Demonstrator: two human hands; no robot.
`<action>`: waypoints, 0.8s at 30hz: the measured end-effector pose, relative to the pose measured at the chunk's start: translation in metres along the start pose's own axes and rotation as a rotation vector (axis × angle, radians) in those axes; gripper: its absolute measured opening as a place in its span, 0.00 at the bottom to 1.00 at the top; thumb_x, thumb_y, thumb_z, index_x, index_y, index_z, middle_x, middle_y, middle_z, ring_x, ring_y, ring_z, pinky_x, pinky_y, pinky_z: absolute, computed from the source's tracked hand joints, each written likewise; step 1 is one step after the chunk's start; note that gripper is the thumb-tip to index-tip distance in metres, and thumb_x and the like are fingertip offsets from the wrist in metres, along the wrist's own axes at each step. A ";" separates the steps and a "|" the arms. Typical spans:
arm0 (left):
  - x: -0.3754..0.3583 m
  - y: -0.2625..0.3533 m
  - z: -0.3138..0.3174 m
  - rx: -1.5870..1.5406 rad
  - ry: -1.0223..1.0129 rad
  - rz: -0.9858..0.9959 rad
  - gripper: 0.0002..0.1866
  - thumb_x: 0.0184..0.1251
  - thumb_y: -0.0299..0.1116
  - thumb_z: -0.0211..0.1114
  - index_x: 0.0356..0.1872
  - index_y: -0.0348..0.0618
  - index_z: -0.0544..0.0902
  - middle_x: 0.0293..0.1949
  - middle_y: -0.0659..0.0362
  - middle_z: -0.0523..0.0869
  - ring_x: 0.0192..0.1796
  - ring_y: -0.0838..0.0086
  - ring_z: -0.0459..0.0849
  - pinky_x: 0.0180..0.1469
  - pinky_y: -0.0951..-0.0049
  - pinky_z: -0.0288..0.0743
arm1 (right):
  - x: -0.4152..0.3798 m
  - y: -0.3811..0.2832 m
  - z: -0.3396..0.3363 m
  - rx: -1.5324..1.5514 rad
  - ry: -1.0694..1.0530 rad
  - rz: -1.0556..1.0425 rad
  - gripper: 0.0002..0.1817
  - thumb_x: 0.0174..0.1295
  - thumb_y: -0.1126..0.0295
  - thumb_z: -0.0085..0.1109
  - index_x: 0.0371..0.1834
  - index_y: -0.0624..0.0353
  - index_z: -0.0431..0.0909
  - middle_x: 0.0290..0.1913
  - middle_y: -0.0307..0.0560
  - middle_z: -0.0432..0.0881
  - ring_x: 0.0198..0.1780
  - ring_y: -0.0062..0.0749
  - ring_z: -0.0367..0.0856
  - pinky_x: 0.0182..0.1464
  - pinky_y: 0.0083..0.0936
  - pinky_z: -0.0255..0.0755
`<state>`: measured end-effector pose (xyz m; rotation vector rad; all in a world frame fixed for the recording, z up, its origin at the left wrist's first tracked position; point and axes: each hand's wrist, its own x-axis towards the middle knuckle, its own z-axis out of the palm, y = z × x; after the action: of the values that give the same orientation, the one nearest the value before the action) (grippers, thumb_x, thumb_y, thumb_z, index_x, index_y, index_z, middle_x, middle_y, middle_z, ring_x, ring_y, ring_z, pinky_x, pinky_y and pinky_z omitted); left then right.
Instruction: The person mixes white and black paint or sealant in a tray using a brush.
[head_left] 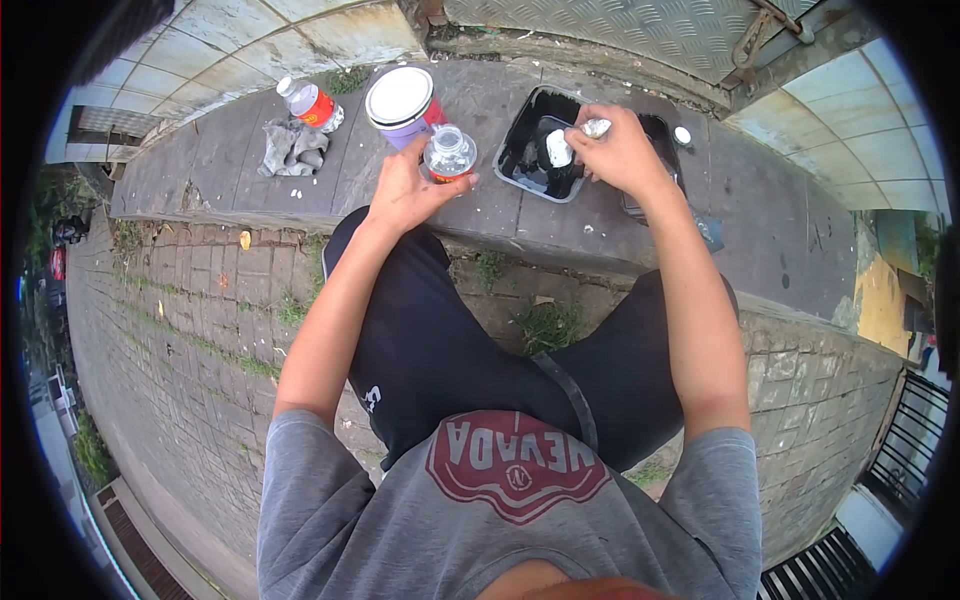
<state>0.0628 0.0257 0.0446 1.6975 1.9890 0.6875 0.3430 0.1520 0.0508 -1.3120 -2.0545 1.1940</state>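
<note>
Small clear bottle, red label at its base, standing upright on the concrete ledge, just in front of the paint can. Left hand wrapped round its lower side, grip clamped on the bottle; top looks uncapped, though too small to be sure.

Right hand over the black tray, fingers closed on a small whitish object, possibly a cap or a wad; cannot tell which. Just below it, in the tray, a white-tipped piece, perhaps a brush or roller end, resting in dark liquid.

Paint can, white lid, purple and red wall, touching or just behind the bottle. Farther left, well apart: a second bottle lying tilted beside a crumpled grey rag. Small white round thing at the tray's right edge.

Judged step: preparing the tray's contents, bottle steadied for pouring. Next move would call for lifting and tilting the bottle across to the tray, keeping the neck over its well, not the rim.
</note>
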 end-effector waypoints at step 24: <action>0.019 0.041 0.007 0.639 -0.010 0.254 0.39 0.44 0.43 0.85 0.62 0.46 0.80 0.50 0.50 0.86 0.57 0.55 0.85 0.50 0.54 0.86 | -0.006 -0.009 -0.002 0.042 -0.010 0.038 0.14 0.66 0.67 0.68 0.43 0.69 0.83 0.20 0.51 0.83 0.20 0.27 0.82 0.26 0.30 0.76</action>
<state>0.0962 0.0498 0.0642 2.3339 2.1454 0.1040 0.3426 0.1456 0.0601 -1.3342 -2.0090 1.2555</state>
